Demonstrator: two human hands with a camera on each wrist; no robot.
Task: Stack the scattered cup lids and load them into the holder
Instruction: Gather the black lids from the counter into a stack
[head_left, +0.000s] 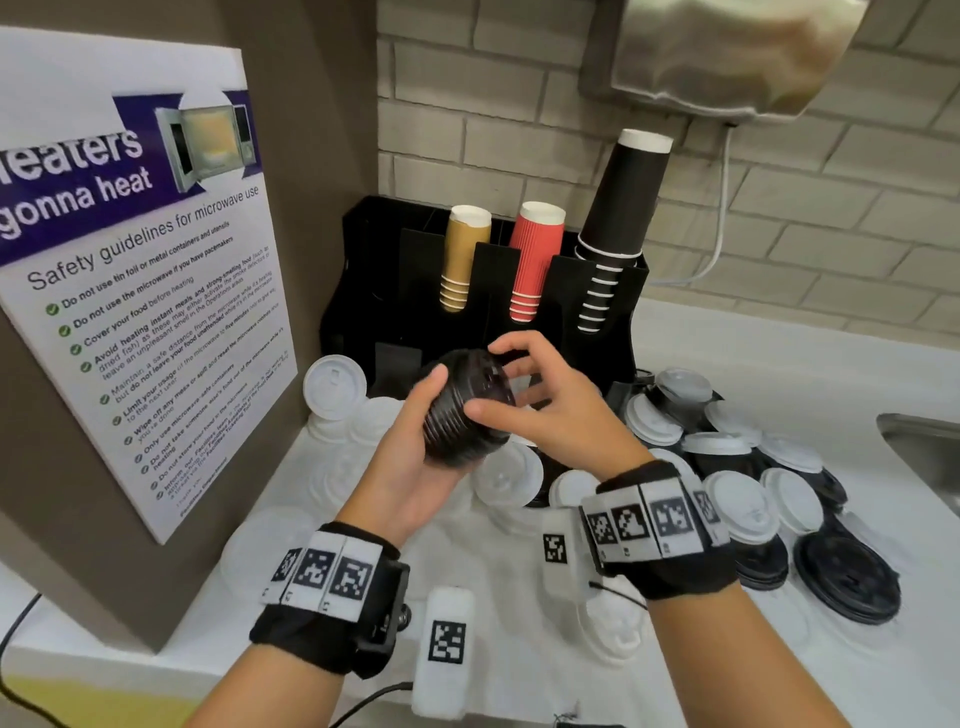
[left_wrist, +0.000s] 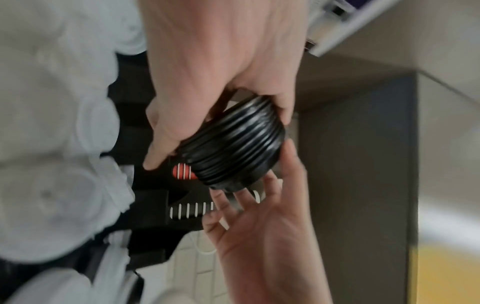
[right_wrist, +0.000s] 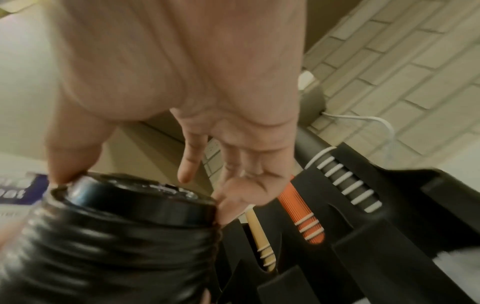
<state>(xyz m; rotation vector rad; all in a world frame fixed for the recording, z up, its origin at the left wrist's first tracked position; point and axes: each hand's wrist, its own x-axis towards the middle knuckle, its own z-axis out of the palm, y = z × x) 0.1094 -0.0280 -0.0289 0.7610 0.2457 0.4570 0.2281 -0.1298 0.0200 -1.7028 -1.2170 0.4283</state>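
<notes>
A stack of black cup lids (head_left: 462, 415) (left_wrist: 233, 148) (right_wrist: 116, 236) is held on its side above the counter, in front of the black holder (head_left: 363, 291) (right_wrist: 363, 246). My left hand (head_left: 410, 447) (left_wrist: 207, 82) grips it from below, thumb on the ribbed side. My right hand (head_left: 550, 410) (left_wrist: 259, 226) (right_wrist: 207, 102) holds the stack's top end between its thumb and curled fingers, with the index finger sticking out free. White lids (head_left: 509, 478) and black lids (head_left: 847, 577) lie scattered on the white counter.
The holder carries tan cups (head_left: 462, 254), red cups (head_left: 535, 254) and black cups (head_left: 618, 208) in its upper slots. A poster board (head_left: 130, 286) stands on the left. A sink (head_left: 924, 447) is at the right edge. White tag blocks (head_left: 447, 644) lie near my wrists.
</notes>
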